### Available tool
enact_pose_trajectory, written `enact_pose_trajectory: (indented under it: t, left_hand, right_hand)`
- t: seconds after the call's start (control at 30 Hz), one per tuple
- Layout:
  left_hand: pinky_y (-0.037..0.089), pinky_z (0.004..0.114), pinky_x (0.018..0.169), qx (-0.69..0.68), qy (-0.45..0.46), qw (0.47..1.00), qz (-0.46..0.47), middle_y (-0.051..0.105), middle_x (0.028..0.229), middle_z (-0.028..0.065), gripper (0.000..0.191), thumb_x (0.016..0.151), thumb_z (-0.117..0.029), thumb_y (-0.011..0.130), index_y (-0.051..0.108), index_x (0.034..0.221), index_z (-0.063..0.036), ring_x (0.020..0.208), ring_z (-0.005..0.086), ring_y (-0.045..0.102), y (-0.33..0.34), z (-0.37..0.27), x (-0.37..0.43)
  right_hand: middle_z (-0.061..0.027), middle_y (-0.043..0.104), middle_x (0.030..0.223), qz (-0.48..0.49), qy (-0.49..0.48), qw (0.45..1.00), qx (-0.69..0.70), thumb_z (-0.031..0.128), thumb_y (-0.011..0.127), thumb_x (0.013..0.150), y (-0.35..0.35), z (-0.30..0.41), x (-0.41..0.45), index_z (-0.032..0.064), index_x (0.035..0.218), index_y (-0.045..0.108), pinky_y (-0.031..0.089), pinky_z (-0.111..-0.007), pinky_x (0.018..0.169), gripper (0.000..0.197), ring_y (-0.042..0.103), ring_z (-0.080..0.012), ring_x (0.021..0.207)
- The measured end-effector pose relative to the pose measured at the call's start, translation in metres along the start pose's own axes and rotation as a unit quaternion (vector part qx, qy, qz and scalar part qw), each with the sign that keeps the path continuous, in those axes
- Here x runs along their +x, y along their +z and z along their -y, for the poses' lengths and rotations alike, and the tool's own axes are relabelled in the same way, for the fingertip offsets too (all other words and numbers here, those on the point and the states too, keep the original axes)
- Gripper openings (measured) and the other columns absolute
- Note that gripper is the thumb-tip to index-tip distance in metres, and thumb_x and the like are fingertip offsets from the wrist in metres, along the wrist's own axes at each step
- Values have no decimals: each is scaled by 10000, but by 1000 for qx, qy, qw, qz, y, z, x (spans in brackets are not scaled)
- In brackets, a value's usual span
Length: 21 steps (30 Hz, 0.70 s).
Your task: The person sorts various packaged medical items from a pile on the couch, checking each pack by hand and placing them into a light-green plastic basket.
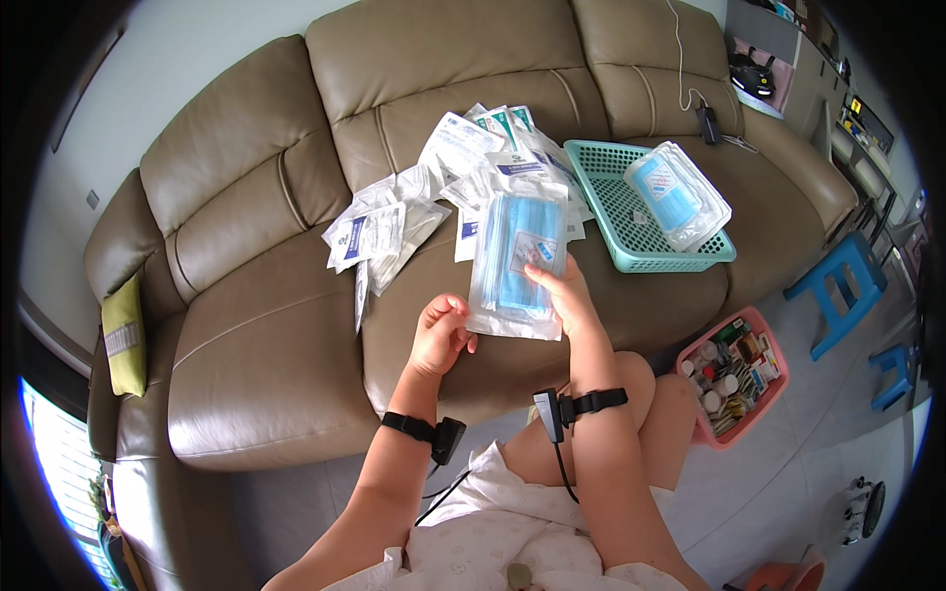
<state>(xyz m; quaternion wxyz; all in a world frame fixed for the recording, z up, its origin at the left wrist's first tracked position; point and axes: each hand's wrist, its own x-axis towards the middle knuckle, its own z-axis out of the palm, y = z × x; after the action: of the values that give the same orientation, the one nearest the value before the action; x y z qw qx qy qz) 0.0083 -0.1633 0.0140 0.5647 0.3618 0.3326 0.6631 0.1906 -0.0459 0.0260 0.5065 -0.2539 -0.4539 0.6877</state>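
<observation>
A clear plastic pack of blue face masks (506,258) is held up over the sofa seat. My right hand (565,292) grips its right edge, the thumb across the front. At the pack's lower left corner is my left hand (441,332), fingers curled, apparently pinching the edge. Behind the pack lies a pile of white sealed medical packets (462,144), with more packets (373,233) to its left. A teal plastic basket (606,221) on the right holds several clear packs of blue masks (672,192).
The brown leather sofa (266,354) spans the view. On the floor at right stand a pink bin (739,436) of small boxes and bottles, and two blue stools (842,284). A black adapter (707,124) with a white cable rests on the sofa.
</observation>
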Motion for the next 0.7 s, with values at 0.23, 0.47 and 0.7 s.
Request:
enact_pose_trajectory:
  t: [0.23, 0.47, 0.7]
  left_hand:
    - [418, 271, 541, 211, -41, 959, -182, 521, 678, 16, 233, 890, -246, 556, 583, 892, -15, 618, 104, 482, 33, -14, 31]
    - [447, 336, 608, 561, 94, 810, -142, 598, 723, 134, 255, 929, -214, 498, 578, 872, 21, 641, 208, 560, 22, 4, 52]
    - [435, 371, 604, 583, 163, 781, -156, 557, 675, 177, 231, 928, -154, 463, 555, 827, 32, 621, 267, 552, 36, 5, 44]
  right_hand:
    - [-68, 595, 1035, 42, 25, 999, -7, 38, 720, 745, -3, 6, -5, 2, 1167, 510, 458, -303, 865, 473, 579, -173, 956]
    - [-98, 570, 1123, 38, 9, 998, -56, 57, 739, 723, 4, 10, -10, -19, 1237, 437, 433, -310, 913, 601, 542, -181, 1050]
    - [-106, 595, 1066, 52, 26, 998, -34, 110, 730, 752, -12, 3, -1, -39, 1180, 491, 468, -302, 856, 513, 576, -176, 976]
